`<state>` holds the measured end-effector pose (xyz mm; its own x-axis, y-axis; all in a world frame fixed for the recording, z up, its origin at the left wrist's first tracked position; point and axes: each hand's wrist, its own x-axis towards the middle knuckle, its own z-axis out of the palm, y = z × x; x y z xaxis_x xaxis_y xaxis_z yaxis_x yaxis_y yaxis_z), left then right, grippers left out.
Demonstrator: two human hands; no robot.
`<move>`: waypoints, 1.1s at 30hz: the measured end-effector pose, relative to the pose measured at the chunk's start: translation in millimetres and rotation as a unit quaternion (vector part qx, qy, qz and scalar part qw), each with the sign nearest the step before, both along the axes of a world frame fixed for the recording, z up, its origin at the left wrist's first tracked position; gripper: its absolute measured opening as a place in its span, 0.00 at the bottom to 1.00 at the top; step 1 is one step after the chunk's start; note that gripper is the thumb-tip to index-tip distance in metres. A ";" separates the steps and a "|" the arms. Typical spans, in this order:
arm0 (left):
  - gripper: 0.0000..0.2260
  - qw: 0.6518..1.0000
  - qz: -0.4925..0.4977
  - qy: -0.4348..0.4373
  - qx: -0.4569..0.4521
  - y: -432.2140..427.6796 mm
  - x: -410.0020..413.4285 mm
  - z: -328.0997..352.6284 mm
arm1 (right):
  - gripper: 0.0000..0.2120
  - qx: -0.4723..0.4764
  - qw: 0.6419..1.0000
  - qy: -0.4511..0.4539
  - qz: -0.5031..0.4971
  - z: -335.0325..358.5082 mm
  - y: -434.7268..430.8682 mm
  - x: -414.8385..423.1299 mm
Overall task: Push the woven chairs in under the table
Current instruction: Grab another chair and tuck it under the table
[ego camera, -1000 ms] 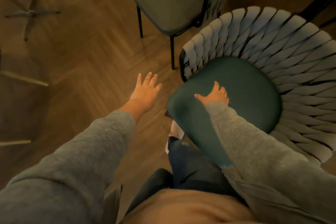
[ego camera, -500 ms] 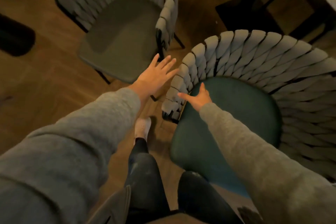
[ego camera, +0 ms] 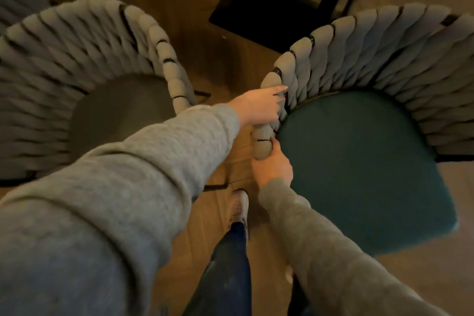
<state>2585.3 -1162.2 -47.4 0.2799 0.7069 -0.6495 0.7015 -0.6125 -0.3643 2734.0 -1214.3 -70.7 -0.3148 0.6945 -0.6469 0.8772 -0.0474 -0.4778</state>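
left hand (ego camera: 259, 105): fingers curled over woven rim of teal-seat chair (ego camera: 359, 161) | right hand (ego camera: 273, 168): fingers clenched round rim end just below | chair beside grey-seat chair (ego camera: 115, 115), on wood floor (ego camera: 220, 64)

left hand (ego camera: 259, 106) and right hand (ego camera: 273, 170) now grip the teal chair (ego camera: 359, 161) by its arm.

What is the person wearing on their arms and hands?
Both arms are covered by soft, fuzzy grey sleeves. The left sleeve and the right sleeve are loose and reach down to the wrists. The left hand and the right hand are bare: no gloves, and no rings or watch show. The picture is a bit blurry, so tiny details cannot be seen.
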 end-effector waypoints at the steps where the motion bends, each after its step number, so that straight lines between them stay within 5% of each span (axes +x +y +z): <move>1: 0.12 1.000 -0.026 0.006 0.006 2.2 -2.2 -2.1 | 0.30 0.011 1.000 0.002 0.001 -0.7 -0.1 -0.6; 8: 0.11 0.997 -0.047 -0.013 0.056 -20.3 16.3 -0.6 | 0.28 0.016 0.999 -0.023 0.036 0.0 -10.6 20.7; 18: 0.11 0.993 0.071 -0.069 0.063 -115.6 130.6 -2.2 | 0.28 0.024 0.984 -0.055 0.170 8.6 -65.7 144.4; 33: 0.09 0.963 0.225 -0.137 -0.063 -237.8 369.9 11.3 | 0.24 -0.008 0.931 -0.137 0.339 15.3 -126.4 374.7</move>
